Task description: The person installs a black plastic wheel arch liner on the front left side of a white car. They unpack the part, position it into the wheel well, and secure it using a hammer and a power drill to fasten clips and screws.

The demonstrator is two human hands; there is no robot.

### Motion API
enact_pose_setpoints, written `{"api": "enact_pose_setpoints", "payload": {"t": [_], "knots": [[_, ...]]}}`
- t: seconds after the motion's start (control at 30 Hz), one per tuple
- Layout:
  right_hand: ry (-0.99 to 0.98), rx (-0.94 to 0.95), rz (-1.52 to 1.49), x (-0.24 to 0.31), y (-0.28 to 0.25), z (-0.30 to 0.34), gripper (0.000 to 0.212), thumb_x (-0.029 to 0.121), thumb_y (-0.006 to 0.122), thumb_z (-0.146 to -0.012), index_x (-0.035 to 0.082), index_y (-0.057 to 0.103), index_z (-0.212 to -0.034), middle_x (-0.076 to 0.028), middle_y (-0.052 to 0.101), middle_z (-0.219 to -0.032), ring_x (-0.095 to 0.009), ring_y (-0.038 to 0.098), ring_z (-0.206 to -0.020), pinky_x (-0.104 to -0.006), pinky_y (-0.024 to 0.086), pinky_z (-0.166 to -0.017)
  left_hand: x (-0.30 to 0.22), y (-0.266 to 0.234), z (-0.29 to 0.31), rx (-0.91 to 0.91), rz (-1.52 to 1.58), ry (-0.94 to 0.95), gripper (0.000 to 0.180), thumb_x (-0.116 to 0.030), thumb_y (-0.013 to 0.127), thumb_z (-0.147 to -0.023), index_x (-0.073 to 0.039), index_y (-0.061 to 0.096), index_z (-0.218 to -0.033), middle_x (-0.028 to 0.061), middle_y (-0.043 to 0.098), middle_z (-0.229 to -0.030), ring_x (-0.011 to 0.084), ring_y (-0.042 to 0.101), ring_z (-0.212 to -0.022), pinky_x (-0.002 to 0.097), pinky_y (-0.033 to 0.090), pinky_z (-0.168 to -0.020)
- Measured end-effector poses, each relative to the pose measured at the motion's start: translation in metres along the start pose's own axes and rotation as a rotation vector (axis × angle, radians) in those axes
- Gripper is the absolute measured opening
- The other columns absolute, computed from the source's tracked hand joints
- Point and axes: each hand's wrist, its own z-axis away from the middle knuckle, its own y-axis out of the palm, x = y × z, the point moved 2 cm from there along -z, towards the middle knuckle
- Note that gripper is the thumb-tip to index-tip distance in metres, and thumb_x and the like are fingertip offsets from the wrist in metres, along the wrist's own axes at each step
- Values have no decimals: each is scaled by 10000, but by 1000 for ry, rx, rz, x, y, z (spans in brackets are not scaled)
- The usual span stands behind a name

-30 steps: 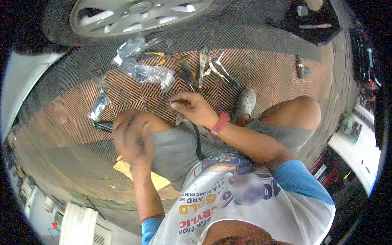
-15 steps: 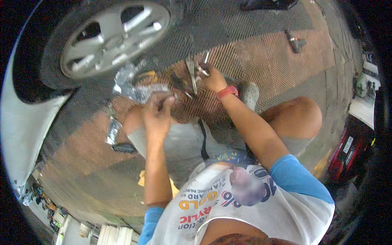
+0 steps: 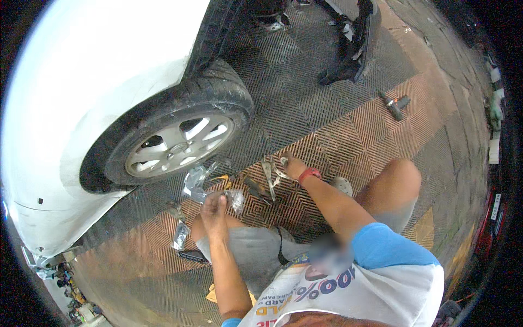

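Observation:
My left hand (image 3: 214,211) is closed, thumb against the fingers, beside a crumpled clear plastic bag (image 3: 236,201). What lies between the fingertips is too small to make out. More clear plastic (image 3: 194,183) lies beyond it, close to the wheel (image 3: 177,155). With fingers curled, my right hand (image 3: 295,167) holds a small shiny metal piece (image 3: 284,161), its kind unclear. Just left of that hand, long-handled metal pliers (image 3: 268,179) lie on the ribbed mat. A dark tool (image 3: 256,189) and a yellow item (image 3: 222,179) lie between my hands.
A white car body (image 3: 120,54) rises on the left above the wheel. A cordless drill (image 3: 394,106) lies far right on the mat (image 3: 338,141). Beyond is a black car trim part (image 3: 351,52). Another plastic packet (image 3: 180,235) sits by my left knee.
The view has tipped up, showing more of the car and floor. Some clear plastic now shows to the right of my left fingers. My right hand keeps hold of the metal piece.

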Motion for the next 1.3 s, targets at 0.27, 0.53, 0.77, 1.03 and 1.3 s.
{"api": "enact_pose_setpoints", "payload": {"t": [0.27,0.53,0.77,1.03,1.3], "knots": [[27,-88,91,-2,-61,11,518,207,613,-940,2,448,-1386,-291,648,-1170,-430,638,-1086,-498,505,-919,-36,104,-43,-28,342,19,314,-198,741,-923,-8,618,-1140,73,655,-1062,162,620,-968,311,503,-872],[-890,-391,-599,197,-261,99,276,128,710,-878,27,656,-1130,-178,679,-1104,-354,659,-1025,-415,530,-873,-132,209,-71,-24,-195,222,168,-114,724,-923,13,694,-1029,49,704,-926,103,619,-829,255,488,-773],[-890,-443,-697,193,-271,72,215,112,725,-862,23,676,-1052,-156,717,-971,-337,698,-914,-387,546,-790,-149,228,-73,-53,-165,327,159,-75,730,-912,12,668,-1030,71,717,-937,132,662,-765,243,540,-721],[184,-37,129,-8,-22,-22,814,420,703,-846,156,343,-1527,-292,404,-1483,-523,406,-1342,-545,338,-1136,-66,161,-58,-15,611,-70,235,-158,686,-957,-74,637,-1171,60,683,-1129,176,663,-1010,283,573,-846],[63,-3,273,-49,-15,-33,765,109,615,-863,174,289,-1552,-307,509,-1361,-460,538,-1231,-512,456,-1039,-72,129,-60,159,707,-95,243,-124,668,-962,-41,639,-1189,65,693,-1131,178,669,-1047,261,576,-878]]}}
